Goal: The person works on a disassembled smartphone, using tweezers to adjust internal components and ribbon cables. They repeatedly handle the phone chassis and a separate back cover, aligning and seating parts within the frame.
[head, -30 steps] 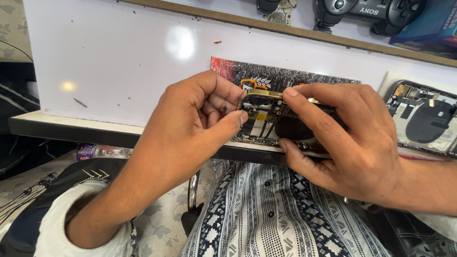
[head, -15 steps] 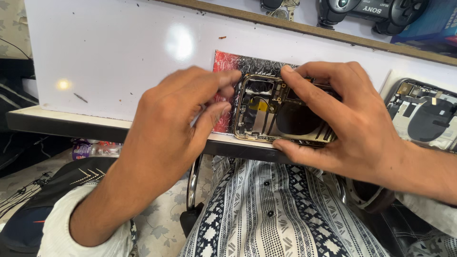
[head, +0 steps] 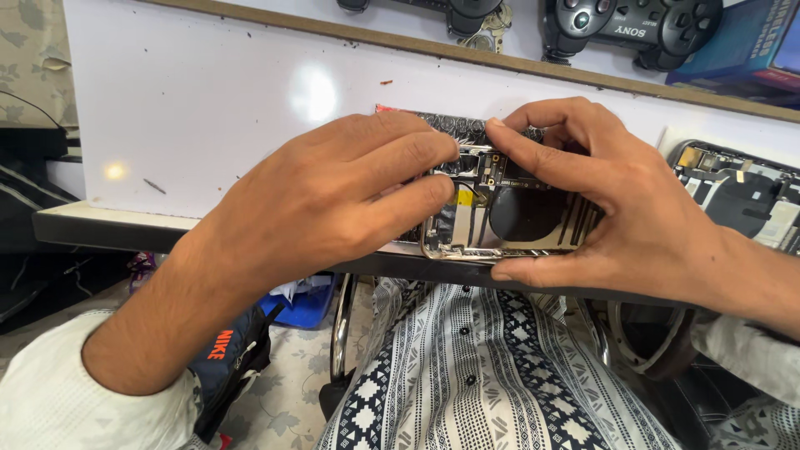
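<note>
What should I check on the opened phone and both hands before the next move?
1. Phone supported: ok, it lies at the front edge of the white table, right hand gripping its end.
2. Left hand grip: ok, fingertips pinch at the phone's upper left inside.
3. What the left fingertips hold: cannot tell, hidden by the fingers.
4. Phone overhang: not ok, its near edge sits at the table lip above the lap.
5. Patterned mat under the phone: ok, it shows behind the phone.
6. Second opened phone: ok, apart on the right, untouched.
</note>
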